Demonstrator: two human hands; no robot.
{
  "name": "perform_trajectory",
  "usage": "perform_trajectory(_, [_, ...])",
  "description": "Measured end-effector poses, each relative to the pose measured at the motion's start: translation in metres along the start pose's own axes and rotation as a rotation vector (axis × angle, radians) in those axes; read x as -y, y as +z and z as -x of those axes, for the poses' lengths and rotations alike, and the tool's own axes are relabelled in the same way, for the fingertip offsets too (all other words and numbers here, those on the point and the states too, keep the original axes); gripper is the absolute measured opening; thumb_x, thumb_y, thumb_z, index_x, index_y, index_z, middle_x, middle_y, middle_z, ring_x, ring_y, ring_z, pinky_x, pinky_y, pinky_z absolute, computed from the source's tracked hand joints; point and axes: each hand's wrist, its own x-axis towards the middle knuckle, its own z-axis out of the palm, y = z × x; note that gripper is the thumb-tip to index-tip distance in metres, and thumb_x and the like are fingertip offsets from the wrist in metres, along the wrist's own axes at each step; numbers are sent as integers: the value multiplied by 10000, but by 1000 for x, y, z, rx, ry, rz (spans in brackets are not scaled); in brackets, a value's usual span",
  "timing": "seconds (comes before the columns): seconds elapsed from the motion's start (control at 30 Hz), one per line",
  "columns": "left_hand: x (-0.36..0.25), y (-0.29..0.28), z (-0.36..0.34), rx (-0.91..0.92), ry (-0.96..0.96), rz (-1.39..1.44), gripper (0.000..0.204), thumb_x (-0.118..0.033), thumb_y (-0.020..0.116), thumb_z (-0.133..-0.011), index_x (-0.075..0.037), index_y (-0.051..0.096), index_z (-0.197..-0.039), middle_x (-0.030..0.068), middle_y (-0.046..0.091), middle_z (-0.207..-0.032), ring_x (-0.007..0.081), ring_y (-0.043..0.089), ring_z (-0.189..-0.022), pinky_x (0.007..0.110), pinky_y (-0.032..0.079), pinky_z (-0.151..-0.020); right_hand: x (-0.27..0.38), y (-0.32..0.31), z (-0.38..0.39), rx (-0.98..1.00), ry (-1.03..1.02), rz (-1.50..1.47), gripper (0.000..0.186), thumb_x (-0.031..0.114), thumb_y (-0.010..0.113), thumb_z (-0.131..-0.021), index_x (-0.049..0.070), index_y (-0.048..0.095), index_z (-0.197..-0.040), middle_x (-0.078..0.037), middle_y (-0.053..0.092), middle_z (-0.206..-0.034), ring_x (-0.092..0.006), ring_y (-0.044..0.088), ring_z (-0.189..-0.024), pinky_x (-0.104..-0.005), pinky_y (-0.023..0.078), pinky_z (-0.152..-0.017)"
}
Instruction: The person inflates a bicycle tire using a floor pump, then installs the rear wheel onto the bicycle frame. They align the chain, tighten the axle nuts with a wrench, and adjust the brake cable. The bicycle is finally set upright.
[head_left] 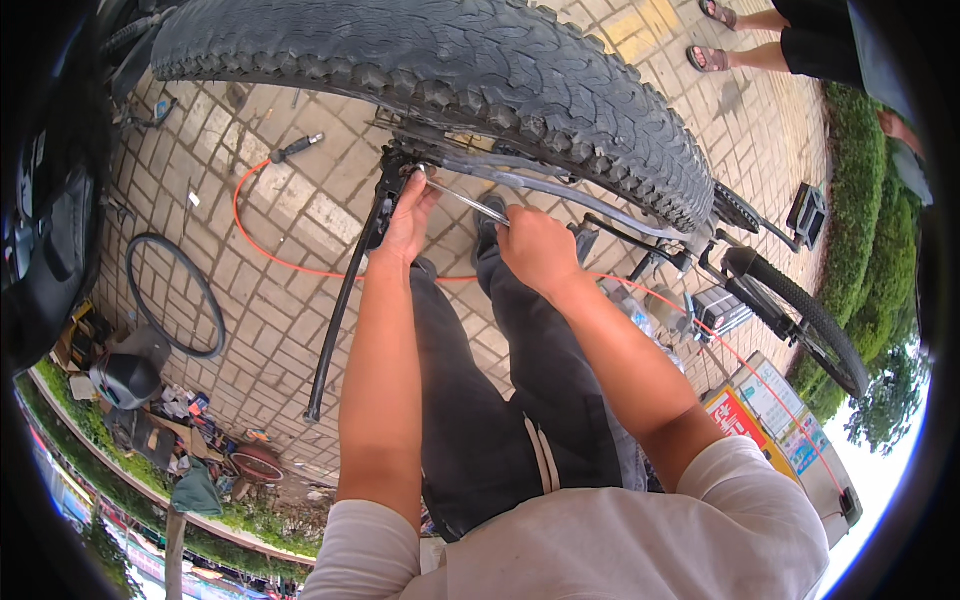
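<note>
A bicycle with a thick knobbly tyre point(440, 50) stands across the upper middle of the head view, its grey frame tube point(560, 190) below the tyre. My right hand point(538, 248) is closed round the handle of a slim silver wrench point(468, 202). The wrench slants up and left to the wheel's axle area. There my left hand point(408, 222) pinches around the wrench's head end, close against the black kickstand bracket; its fingertips partly hide the contact. From that bracket the long black kickstand point(347, 310) slopes down to the paving.
An orange air hose point(243, 225) with a dark nozzle crosses the brick paving behind my legs. To the left lie a loose black tyre point(212, 305) and a heap of parts point(180, 410). A pedal point(806, 215) juts out right. Another person's sandalled feet point(708, 58) stand at upper right.
</note>
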Motion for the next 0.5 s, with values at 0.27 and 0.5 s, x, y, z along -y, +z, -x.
perform_trajectory(0.27, [8,-13,-8,-134,84,-70,297,-120,746,-804,-40,623,-1062,57,638,-1011,187,599,-918,392,505,-872,-5,16,-18,-39,122,-24,330,300,615,-790,27,642,-974,-190,678,-933,-390,647,-881,-469,502,-820])
perform_trajectory(0.5, [7,7,1,-274,155,-424,401,-186,738,-825,-43,560,-1155,59,628,-1079,171,572,-999,327,413,-934,-57,95,-74,-197,105,-19,316,363,648,-789,93,684,-950,-158,689,-902,-358,646,-881,-454,515,-775])
